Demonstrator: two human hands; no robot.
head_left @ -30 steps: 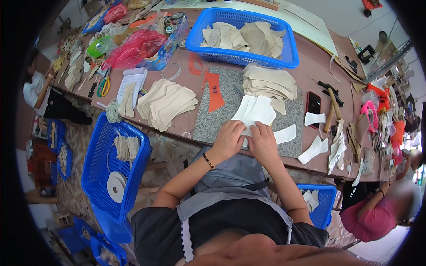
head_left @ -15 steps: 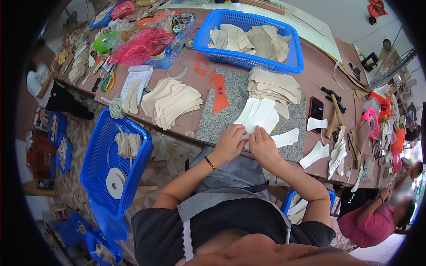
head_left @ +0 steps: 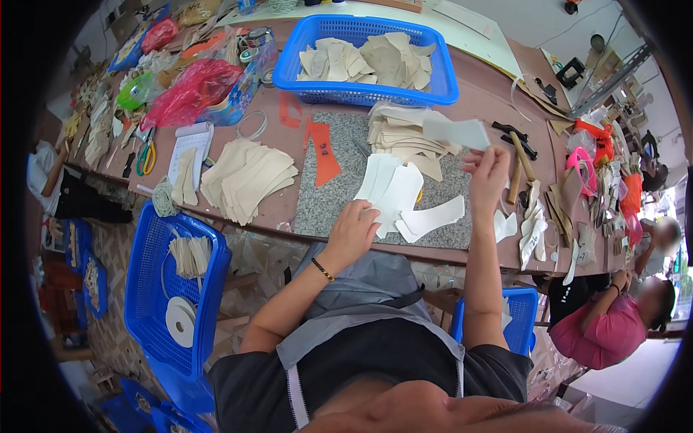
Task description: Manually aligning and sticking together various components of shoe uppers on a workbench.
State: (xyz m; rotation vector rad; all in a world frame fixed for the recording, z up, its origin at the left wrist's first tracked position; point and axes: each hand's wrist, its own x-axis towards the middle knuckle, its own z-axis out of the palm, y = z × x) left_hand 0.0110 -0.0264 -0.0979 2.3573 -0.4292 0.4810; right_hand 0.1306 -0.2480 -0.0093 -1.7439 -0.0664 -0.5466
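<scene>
A fanned stack of white waisted cut pieces (head_left: 393, 184) lies on the speckled grey stone slab (head_left: 314, 198). My left hand (head_left: 352, 232) is closed at the stack's lower left edge, fingers bent over the pieces. Raised over the slab's right side, my right hand (head_left: 488, 173) pinches one white cut piece (head_left: 460, 133), slightly blurred. Separate white pieces (head_left: 433, 219) lie to the right of the stack. Behind it rests a thick pile of beige cut pieces (head_left: 404, 133). An orange template (head_left: 325, 154) lies on the slab's left part.
A blue basket (head_left: 367, 92) of beige pieces stands behind the slab. Another beige pile (head_left: 249, 177) and scissors (head_left: 146, 155) are to the left. A hammer (head_left: 515, 177) lies right. A blue crate (head_left: 215, 303) stands below the table's left edge. A person in pink (head_left: 595, 328) sits at right.
Both hands were together on the white stack. The right hand has moved right and up, now holding a single white piece; the left stays at the stack. The whole view has shifted slightly.
</scene>
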